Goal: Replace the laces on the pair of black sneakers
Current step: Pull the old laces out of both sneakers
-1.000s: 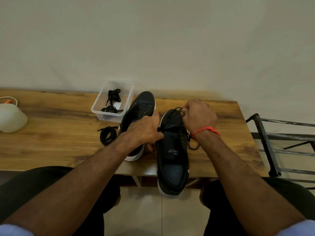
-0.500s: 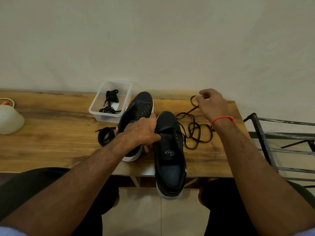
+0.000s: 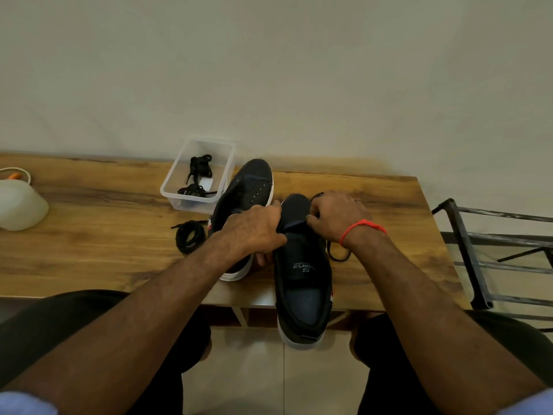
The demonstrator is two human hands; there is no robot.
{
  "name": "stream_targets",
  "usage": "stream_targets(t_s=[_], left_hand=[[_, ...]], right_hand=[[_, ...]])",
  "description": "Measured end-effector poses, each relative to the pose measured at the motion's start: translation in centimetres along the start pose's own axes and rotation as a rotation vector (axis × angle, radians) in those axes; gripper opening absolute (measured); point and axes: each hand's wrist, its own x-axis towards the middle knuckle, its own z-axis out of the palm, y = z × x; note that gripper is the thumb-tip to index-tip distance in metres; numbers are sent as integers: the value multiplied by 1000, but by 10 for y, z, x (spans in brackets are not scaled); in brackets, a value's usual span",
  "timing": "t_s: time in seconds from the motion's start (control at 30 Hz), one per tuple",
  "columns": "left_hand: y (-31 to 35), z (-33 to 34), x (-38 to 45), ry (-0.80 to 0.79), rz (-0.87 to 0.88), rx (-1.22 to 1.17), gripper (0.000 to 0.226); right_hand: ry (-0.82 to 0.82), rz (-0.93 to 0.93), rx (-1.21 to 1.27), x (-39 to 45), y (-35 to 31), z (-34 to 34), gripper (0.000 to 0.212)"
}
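- A wooden table (image 3: 89, 250) is seen from above, set against a pale wall.
- A black sneaker (image 3: 302, 283) is gripped at its left side by the left hand (image 3: 254, 230); its heel overhangs the table's near edge.
- The second sneaker (image 3: 248, 190) lies just to its left.
- The right hand (image 3: 336, 218), fingers curled, is set on the held sneaker's eyelet area; a loose lace (image 3: 336, 254) trails beneath the wrist.
- A clear tub (image 3: 179, 194) holds bundled laces (image 3: 197, 175).
- A coiled lace (image 3: 190, 236) lies beside the tub.

Seen from a single head-worn wide-angle camera, looking forward and down, close over a wooden table (image 3: 89, 235) against a wall (image 3: 269, 70).
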Motion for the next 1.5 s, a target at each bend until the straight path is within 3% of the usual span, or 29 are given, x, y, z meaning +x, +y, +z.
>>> stream_targets(t_s=[0.17,0.27,0.4,0.57,0.67,0.73,0.8,0.87,0.93,1.0,1.13,1.2,1.33,1.43,1.5], left_hand=[[0,2,1,22,16,59,40],[-1,1,1,35,11,115,40],[-2,0,0,-7,1,89,22],[-1,1,0,-7,12,87,25],[1,0,-1,-22,25,73,29],[1,-1,-2,-20,27,78,30],[0,-2,-3,-24,22,79,31],[1,-1,-4,34,32,105,33],[3,3,-2,205,75,123,40],[5,7,1,330,144,-22,46],[10,13,8,357,213,-336,28],[9,13,9,392,182,-432,20],[5,7,9,437,113,-599,20],[6,3,8,442,62,-792,13],[10,3,6,459,66,-850,15]], right_hand=[[-41,33,283,2,3,-1,29],[-17,84,611,0,4,-3,32],[-20,186,935,-1,3,-3,27],[-54,282,1235,-1,10,-8,26],[-16,215,1540,0,8,-13,25],[0,63,1925,1,8,-25,26],[48,-49,2082,1,10,-34,24],[77,-39,2009,0,11,-36,20],[63,-30,1931,-3,9,-35,18],[29,-60,1876,-6,3,-34,19],[-29,-138,1728,-8,-3,-32,13],[11,-134,1520,-6,-3,-29,12],[51,-155,762,-5,4,-19,35],[-100,-137,697,-7,6,-13,41],[-132,-154,403,-4,8,-3,51]])
